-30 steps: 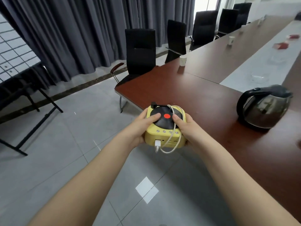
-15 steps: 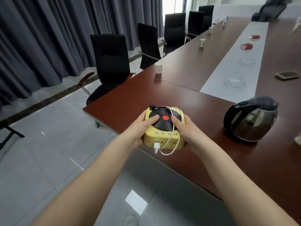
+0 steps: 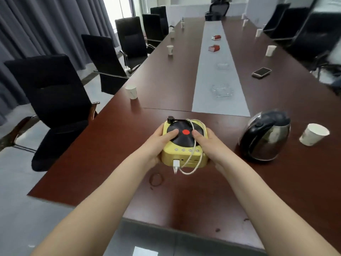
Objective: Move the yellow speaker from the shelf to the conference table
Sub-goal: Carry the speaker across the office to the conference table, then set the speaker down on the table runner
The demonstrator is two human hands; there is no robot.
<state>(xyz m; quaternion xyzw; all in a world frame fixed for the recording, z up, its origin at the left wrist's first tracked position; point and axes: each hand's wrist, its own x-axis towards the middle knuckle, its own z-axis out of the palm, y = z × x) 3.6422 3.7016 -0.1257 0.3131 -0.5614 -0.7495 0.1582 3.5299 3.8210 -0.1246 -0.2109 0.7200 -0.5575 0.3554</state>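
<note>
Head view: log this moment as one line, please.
stage: placing | speaker: over table, contact unclear | left hand: gripping | right hand: gripping | cable: dangling | kettle: beside, apart

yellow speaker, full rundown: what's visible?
The yellow speaker is a boxy pale-yellow unit, plastic by its look, styled as a record player: black disc with red centre on top, black tonearm at the back, a row of small round buttons in front. A white cable is plugged into its front and loops over the top. The left hand and right hand hold its sides, thumbs on the disc, over the conference table; contact underneath is unclear.
</note>
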